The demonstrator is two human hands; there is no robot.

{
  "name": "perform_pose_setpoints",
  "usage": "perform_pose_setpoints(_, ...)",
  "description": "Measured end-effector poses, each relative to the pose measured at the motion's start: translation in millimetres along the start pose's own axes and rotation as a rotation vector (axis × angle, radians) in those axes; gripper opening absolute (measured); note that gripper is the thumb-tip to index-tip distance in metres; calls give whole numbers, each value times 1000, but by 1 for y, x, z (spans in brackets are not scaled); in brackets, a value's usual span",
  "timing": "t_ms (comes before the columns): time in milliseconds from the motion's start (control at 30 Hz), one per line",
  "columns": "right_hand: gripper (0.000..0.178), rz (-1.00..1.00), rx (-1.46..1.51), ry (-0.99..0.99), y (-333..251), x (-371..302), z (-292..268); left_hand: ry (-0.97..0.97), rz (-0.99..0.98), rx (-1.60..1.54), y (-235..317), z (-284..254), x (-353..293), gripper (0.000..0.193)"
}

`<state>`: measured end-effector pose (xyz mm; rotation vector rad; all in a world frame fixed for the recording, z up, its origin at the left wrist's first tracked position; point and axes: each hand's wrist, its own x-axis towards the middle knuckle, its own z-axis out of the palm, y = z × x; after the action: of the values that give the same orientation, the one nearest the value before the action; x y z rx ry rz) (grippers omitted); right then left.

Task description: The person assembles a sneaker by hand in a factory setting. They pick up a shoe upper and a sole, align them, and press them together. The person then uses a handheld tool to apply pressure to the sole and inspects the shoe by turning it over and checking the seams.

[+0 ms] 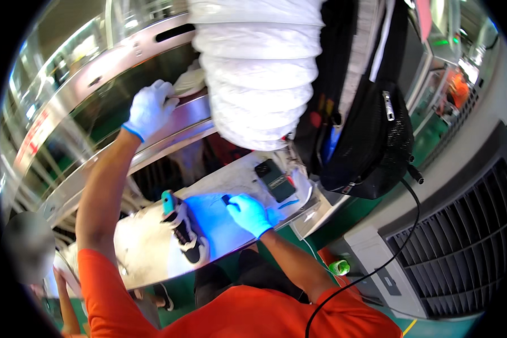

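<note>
Right hand [250, 216] holds a small dark object [226, 199]

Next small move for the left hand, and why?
Probably settle a secure grip on the pale shoe: the left hand is right at its near end, while the right hand is down at the table, away from that shoe.
</note>
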<state>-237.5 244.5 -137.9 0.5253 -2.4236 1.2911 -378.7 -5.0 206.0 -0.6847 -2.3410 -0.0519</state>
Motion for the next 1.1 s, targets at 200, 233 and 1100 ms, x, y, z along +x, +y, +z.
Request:
perform_pose_setpoints(200, 41, -4, 172, 298, -17, -15, -15, -8, 136, 123, 104, -67, -148, 19)
perform_pose_setpoints(233, 48, 100, 550, 260, -35, -17, -16, 97, 163, -55, 119, -66, -174, 20)
perform_pose_setpoints(1100, 58, 339, 552, -314, -59, -62, 16, 105, -1361, -691, 210, -5, -397, 100)
